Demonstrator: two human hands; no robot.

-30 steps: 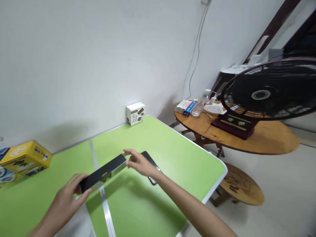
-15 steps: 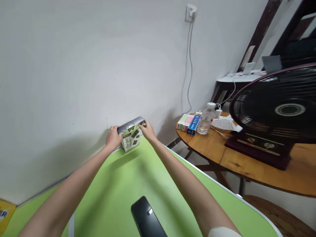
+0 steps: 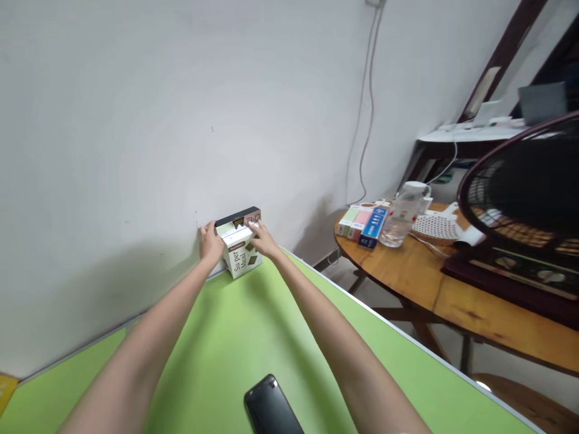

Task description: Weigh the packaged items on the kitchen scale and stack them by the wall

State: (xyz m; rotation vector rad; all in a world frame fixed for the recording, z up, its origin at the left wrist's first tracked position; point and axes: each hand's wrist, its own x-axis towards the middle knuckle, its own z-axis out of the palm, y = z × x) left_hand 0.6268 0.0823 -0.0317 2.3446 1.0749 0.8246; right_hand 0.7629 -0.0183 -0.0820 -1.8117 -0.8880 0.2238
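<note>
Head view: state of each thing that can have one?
Slim box, held near both ends
Left hand, gripping
Right hand, gripping
White box, on green table, lettering sideways
Black phone, flat, top face dark
Bottle, capped, part-filled
Fan, on or off unclear

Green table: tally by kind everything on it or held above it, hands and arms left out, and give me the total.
Boxes: 2 (white box, dark-topped box)
Phones: 1 (black phone)
Cut off at the left edge, kind unclear: 1 (yellow item)
Total: 4
</note>
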